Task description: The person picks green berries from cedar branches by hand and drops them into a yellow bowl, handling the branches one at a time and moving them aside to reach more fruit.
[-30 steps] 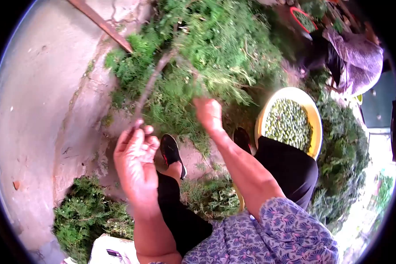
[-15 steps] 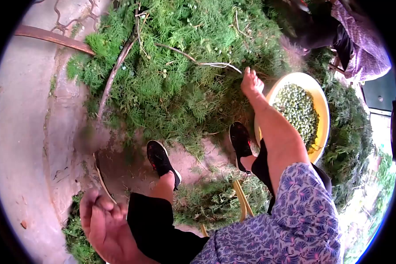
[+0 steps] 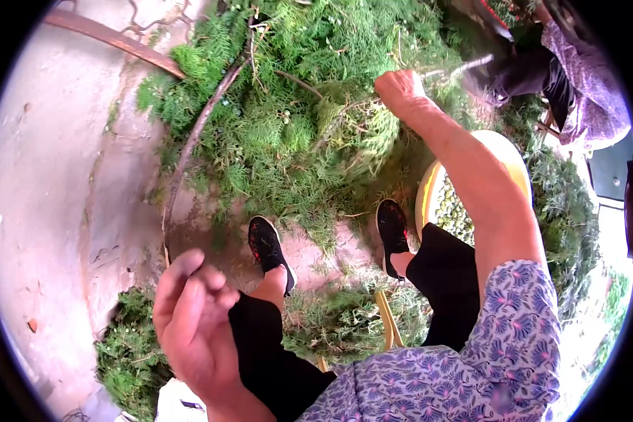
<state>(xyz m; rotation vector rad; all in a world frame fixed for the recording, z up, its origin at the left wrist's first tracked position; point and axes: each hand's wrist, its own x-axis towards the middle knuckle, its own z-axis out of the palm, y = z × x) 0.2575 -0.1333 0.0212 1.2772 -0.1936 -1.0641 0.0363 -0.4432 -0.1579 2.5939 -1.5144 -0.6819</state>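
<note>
My right hand (image 3: pixel 401 90) is closed around a cut evergreen branch (image 3: pixel 362 133). Its pale bare end sticks out to the right of my fist, and leafy sprays hang on the left, smeared by motion. Beneath that hand spreads a large heap of green evergreen foliage (image 3: pixel 260 141). My left hand (image 3: pixel 197 316) is raised near my left knee, its fingers loosely curled and apart, with nothing visible in them. The lower tip of a long bare branch (image 3: pixel 197 126) comes close to its fingertips. Partly behind my right forearm stands a yellow tub (image 3: pixel 422 200) of small green cones (image 3: pixel 454 211).
Another person in a purple patterned garment (image 3: pixel 591 91) sits at the upper right. A rusty metal strip (image 3: pixel 119 42) lies across the concrete (image 3: pixel 49 190) at the upper left. More cut foliage (image 3: pixel 133 352) lies by my left hand, and yellow legs (image 3: pixel 385 320) show below me.
My right hand has risen and now grips a branch, lifting its leafy part off the heap. My left hand has moved up and right, and the thin stick no longer reaches its fingers.
</note>
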